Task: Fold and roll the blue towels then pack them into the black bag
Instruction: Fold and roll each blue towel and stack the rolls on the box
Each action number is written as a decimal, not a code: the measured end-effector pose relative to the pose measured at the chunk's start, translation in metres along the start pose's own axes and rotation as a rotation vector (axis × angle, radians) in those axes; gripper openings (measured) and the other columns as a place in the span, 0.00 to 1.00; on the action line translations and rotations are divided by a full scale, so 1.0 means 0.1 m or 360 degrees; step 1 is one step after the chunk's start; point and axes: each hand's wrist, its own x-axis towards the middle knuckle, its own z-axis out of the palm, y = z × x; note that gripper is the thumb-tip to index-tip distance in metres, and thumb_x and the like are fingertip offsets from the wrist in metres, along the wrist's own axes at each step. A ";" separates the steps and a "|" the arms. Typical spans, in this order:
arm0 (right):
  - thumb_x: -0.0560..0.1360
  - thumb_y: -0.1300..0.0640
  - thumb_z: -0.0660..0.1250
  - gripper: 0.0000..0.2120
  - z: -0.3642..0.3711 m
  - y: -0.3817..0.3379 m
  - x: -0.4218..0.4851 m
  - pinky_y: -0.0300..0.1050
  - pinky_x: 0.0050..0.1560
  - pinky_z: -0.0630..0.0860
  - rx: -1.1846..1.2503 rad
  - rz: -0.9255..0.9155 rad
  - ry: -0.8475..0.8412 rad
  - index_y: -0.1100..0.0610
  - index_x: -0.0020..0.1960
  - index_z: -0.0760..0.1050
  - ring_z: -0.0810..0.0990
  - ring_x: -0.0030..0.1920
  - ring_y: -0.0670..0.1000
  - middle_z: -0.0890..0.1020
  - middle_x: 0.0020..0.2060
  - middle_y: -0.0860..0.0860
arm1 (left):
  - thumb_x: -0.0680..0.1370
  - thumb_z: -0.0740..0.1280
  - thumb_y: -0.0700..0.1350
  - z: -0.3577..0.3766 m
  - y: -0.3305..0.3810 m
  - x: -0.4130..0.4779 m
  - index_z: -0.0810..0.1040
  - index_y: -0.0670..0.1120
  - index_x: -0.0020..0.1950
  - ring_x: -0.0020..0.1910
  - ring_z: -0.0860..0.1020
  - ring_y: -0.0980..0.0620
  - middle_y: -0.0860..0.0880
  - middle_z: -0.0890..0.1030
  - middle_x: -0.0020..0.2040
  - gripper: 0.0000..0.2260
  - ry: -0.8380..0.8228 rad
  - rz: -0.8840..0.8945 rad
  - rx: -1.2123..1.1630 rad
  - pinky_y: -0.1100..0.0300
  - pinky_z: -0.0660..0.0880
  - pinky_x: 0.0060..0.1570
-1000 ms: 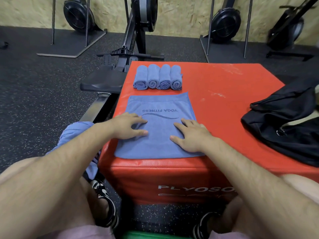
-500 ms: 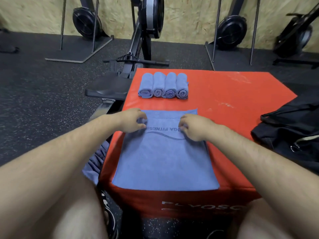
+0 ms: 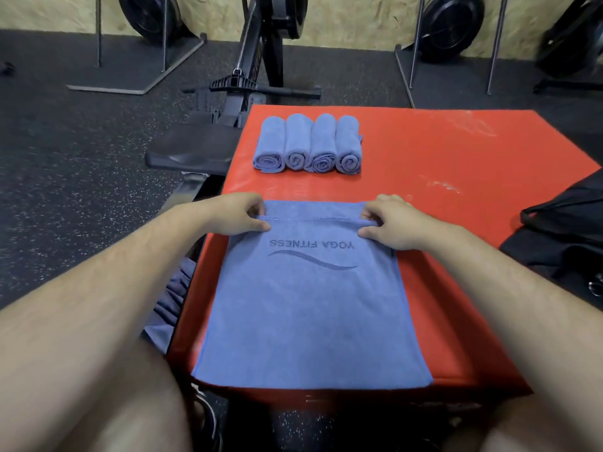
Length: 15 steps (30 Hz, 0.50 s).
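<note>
Black bag (image 3: 564, 243) cut off at rt edge, box lettering (image 3: 326, 400) blurred

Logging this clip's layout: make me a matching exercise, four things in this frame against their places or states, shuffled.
1 rolled towels
2 flat towel
3 black bag
4 red box

a at the right, partly out of frame
b far edge pinched by left hand and right hand
c supports 1 and 2
d four in a row, far side

Pairs: 1-d, 2-b, 3-a, 4-c
</note>
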 end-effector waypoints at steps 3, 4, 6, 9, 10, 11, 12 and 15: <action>0.76 0.50 0.70 0.10 -0.04 0.06 0.01 0.47 0.48 0.68 0.0142 -0.0041 0.0035 0.56 0.48 0.75 0.74 0.49 0.55 0.77 0.46 0.51 | 0.77 0.72 0.50 -0.03 -0.05 -0.02 0.75 0.50 0.47 0.42 0.75 0.53 0.54 0.78 0.43 0.08 0.0000 -0.0029 -0.0017 0.56 0.71 0.43; 0.77 0.50 0.69 0.09 -0.06 0.09 0.00 0.46 0.45 0.68 0.0186 -0.0023 0.0050 0.56 0.48 0.75 0.75 0.47 0.54 0.78 0.44 0.51 | 0.77 0.72 0.49 -0.05 -0.07 -0.03 0.75 0.51 0.45 0.42 0.76 0.52 0.53 0.78 0.43 0.07 0.0012 -0.0038 -0.0048 0.55 0.72 0.44; 0.78 0.50 0.67 0.07 -0.10 0.12 0.00 0.46 0.43 0.67 0.0226 0.0008 0.0120 0.53 0.47 0.74 0.76 0.45 0.54 0.80 0.43 0.49 | 0.78 0.70 0.48 -0.08 -0.10 -0.04 0.75 0.51 0.44 0.43 0.77 0.49 0.52 0.79 0.43 0.06 0.0061 -0.0052 -0.0105 0.52 0.74 0.47; 0.80 0.49 0.64 0.05 -0.07 0.14 0.02 0.45 0.42 0.64 0.0135 0.0026 0.0273 0.50 0.49 0.73 0.77 0.46 0.56 0.81 0.44 0.50 | 0.81 0.67 0.47 -0.09 -0.10 -0.05 0.73 0.50 0.46 0.43 0.75 0.50 0.50 0.79 0.43 0.05 0.0188 -0.0061 -0.0115 0.56 0.72 0.43; 0.80 0.49 0.63 0.06 -0.04 0.13 0.04 0.45 0.43 0.64 0.0105 0.0033 0.0326 0.51 0.50 0.74 0.77 0.47 0.57 0.82 0.45 0.51 | 0.81 0.66 0.47 -0.08 -0.09 -0.04 0.73 0.50 0.47 0.42 0.75 0.50 0.50 0.79 0.42 0.05 0.0235 -0.0065 -0.0098 0.59 0.70 0.41; 0.81 0.50 0.63 0.06 -0.02 0.12 0.06 0.46 0.43 0.64 0.0084 0.0043 0.0371 0.52 0.51 0.74 0.78 0.48 0.58 0.82 0.45 0.52 | 0.81 0.66 0.47 -0.07 -0.08 -0.03 0.73 0.50 0.48 0.42 0.75 0.50 0.51 0.79 0.42 0.04 0.0279 -0.0071 -0.0077 0.60 0.68 0.39; 0.81 0.51 0.63 0.06 -0.01 0.11 0.09 0.46 0.43 0.64 0.0074 0.0056 0.0413 0.53 0.51 0.74 0.78 0.49 0.58 0.82 0.46 0.54 | 0.82 0.65 0.47 -0.04 -0.08 -0.01 0.73 0.50 0.48 0.41 0.74 0.50 0.51 0.78 0.41 0.04 0.0330 -0.0075 -0.0064 0.60 0.67 0.37; 0.81 0.51 0.63 0.07 0.01 0.10 0.17 0.48 0.44 0.66 0.0063 0.0117 0.0496 0.54 0.52 0.75 0.79 0.50 0.61 0.83 0.47 0.56 | 0.81 0.65 0.47 0.03 -0.09 0.04 0.73 0.48 0.49 0.41 0.74 0.49 0.52 0.76 0.38 0.04 0.0507 -0.0054 -0.0082 0.57 0.64 0.35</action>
